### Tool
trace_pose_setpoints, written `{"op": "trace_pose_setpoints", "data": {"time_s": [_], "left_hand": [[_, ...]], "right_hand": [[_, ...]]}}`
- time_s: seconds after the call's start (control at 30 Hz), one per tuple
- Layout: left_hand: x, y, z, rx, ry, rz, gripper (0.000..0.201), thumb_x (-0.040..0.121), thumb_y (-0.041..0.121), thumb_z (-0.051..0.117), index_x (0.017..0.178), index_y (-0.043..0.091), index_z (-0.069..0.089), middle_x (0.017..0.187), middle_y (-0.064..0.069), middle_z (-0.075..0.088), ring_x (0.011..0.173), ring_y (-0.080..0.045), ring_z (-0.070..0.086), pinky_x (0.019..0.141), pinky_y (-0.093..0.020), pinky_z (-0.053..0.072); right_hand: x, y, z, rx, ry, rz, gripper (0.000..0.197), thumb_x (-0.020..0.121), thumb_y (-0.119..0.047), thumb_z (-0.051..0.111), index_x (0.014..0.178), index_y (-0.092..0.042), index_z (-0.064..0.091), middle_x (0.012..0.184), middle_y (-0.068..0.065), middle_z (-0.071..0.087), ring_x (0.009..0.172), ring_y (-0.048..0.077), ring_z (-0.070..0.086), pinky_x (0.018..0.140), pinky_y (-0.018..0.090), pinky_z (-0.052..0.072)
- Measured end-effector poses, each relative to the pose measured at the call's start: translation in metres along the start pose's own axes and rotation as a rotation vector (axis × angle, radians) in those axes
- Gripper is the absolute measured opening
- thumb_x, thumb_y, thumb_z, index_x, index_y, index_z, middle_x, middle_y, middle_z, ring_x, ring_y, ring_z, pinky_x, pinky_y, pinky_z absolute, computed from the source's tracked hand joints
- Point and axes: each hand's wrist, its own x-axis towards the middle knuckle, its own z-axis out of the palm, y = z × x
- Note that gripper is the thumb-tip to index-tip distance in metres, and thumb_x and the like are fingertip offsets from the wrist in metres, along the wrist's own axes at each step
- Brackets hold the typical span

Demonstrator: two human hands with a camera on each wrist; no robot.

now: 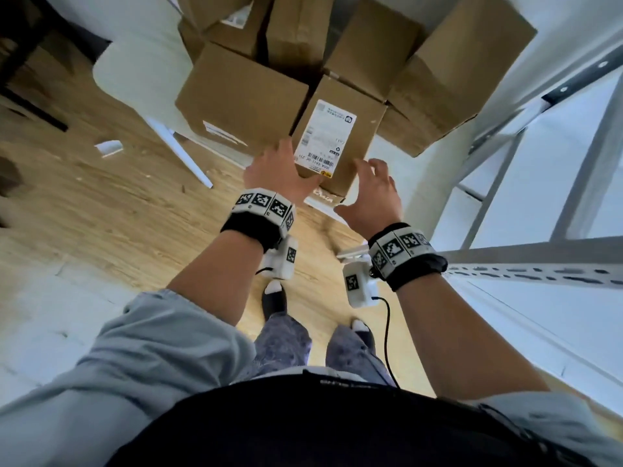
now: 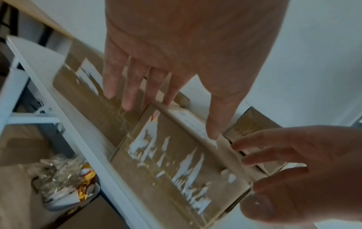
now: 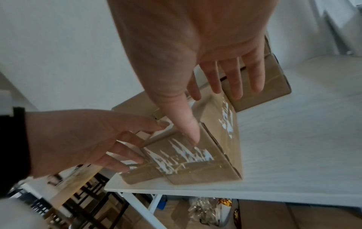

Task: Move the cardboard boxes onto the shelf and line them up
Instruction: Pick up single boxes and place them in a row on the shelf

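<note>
Head view: several cardboard boxes point(image 1: 242, 92) crowd a white tabletop point(image 1: 111, 62), and the labelled box point(image 1: 337, 136) sits at the near edge — probably the easiest to take first. The metal shelf point(image 1: 539, 271) stands to the person's right. The left hand point(image 1: 273, 173) and right hand point(image 1: 374, 193) flank that box, fingers spread.

Left wrist view: the left hand point(image 2: 176, 54) is released, straight fingertips at the box's point(image 2: 176, 162) far corner; firm contact cannot be told.

Right wrist view: the right hand point(image 3: 195, 54) is likewise unclenched, its thumb lying on the box point(image 3: 195, 155) — neither hand grasps it yet
</note>
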Motion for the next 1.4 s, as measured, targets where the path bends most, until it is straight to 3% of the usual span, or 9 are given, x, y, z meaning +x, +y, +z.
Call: {"op": "trace_pose_setpoints", "data": {"time_s": [0.07, 0.2, 0.43, 0.6, 0.73, 0.93, 1.07, 1.27, 1.4], "left_hand": [[0.009, -0.002, 0.008, -0.036, 0.025, 0.015, 0.083, 0.084, 0.062, 0.067, 0.145, 0.018, 0.032, 0.128, -0.012, 0.058, 0.115, -0.033, 0.058, 0.087, -0.043, 0.047], [0.016, -0.002, 0.021, -0.081, 0.075, 0.06, 0.085, 0.088, 0.058, 0.064, 0.15, 0.013, 0.026, 0.131, -0.016, 0.053, 0.112, -0.035, 0.059, 0.087, -0.041, 0.047], [0.004, -0.004, 0.019, -0.092, 0.152, 0.086, 0.08, 0.089, 0.054, 0.065, 0.147, 0.011, 0.031, 0.13, -0.014, 0.052, 0.112, -0.032, 0.059, 0.087, -0.039, 0.046], [-0.032, -0.001, 0.01, -0.049, 0.235, 0.055, 0.08, 0.085, 0.064, 0.062, 0.141, 0.013, 0.038, 0.128, -0.011, 0.054, 0.111, -0.031, 0.059, 0.081, -0.039, 0.046], [-0.087, 0.0, 0.012, -0.067, 0.324, 0.02, 0.075, 0.082, 0.068, 0.06, 0.133, 0.015, 0.046, 0.123, -0.008, 0.056, 0.106, -0.029, 0.06, 0.074, -0.034, 0.038], [-0.191, 0.008, 0.044, -0.076, 0.404, -0.01, 0.073, 0.079, 0.074, 0.057, 0.125, 0.017, 0.053, 0.12, -0.007, 0.057, 0.105, -0.029, 0.06, 0.075, -0.034, 0.036], [-0.258, 0.022, 0.076, -0.078, 0.413, -0.012, 0.075, 0.079, 0.078, 0.053, 0.125, 0.019, 0.056, 0.12, -0.007, 0.059, 0.105, -0.031, 0.061, 0.081, -0.037, 0.043], [-0.349, 0.073, 0.124, -0.036, 0.359, 0.112, 0.078, 0.072, 0.086, 0.041, 0.108, 0.021, 0.062, 0.105, -0.003, 0.065, 0.094, -0.027, 0.065, 0.073, -0.035, 0.049], [-0.4, 0.128, 0.14, 0.036, 0.329, 0.256, 0.081, 0.075, 0.087, 0.041, 0.115, 0.02, 0.062, 0.112, -0.005, 0.065, 0.099, -0.029, 0.064, 0.073, -0.034, 0.043]], "right_hand": [[0.007, -0.002, 0.008, 0.056, -0.001, 0.048, 0.093, 0.076, -0.025, 0.079, 0.152, -0.024, 0.026, 0.15, 0.009, 0.033, 0.127, 0.034, 0.049, 0.098, 0.043, 0.047], [0.013, -0.007, 0.023, 0.151, 0.063, 0.059, 0.095, 0.08, -0.015, 0.073, 0.156, -0.023, 0.018, 0.124, 0.013, 0.055, 0.102, 0.031, 0.061, 0.079, 0.032, 0.045], [0.007, -0.01, 0.028, 0.153, 0.145, 0.014, 0.086, 0.081, -0.017, 0.071, 0.154, -0.018, 0.027, 0.121, 0.013, 0.062, 0.101, 0.031, 0.061, 0.082, 0.035, 0.047], [-0.024, -0.009, 0.022, 0.244, 0.239, -0.084, 0.072, 0.078, -0.029, 0.073, 0.143, -0.018, 0.045, 0.109, 0.011, 0.067, 0.092, 0.03, 0.065, 0.079, 0.039, 0.054], [-0.07, -0.001, 0.017, 0.26, 0.276, -0.146, 0.065, 0.079, -0.041, 0.073, 0.136, -0.018, 0.053, 0.103, 0.011, 0.068, 0.088, 0.03, 0.065, 0.074, 0.035, 0.051], [-0.162, 0.035, 0.029, 0.236, 0.325, -0.192, 0.065, 0.076, -0.049, 0.072, 0.133, -0.021, 0.053, 0.099, 0.006, 0.069, 0.085, 0.026, 0.067, 0.075, 0.031, 0.052], [-0.231, 0.075, 0.03, 0.221, 0.34, -0.197, 0.061, 0.075, -0.055, 0.071, 0.124, -0.021, 0.058, 0.096, 0.002, 0.071, 0.084, 0.024, 0.069, 0.075, 0.035, 0.057], [-0.334, 0.154, 0.021, 0.204, 0.337, -0.088, 0.057, 0.075, -0.054, 0.071, 0.119, -0.021, 0.059, 0.099, 0.003, 0.072, 0.09, 0.026, 0.068, 0.08, 0.036, 0.055], [-0.393, 0.209, 0.001, 0.217, 0.398, 0.022, 0.055, 0.074, -0.052, 0.071, 0.117, -0.019, 0.059, 0.1, 0.005, 0.072, 0.092, 0.028, 0.068, 0.081, 0.037, 0.054]]}}
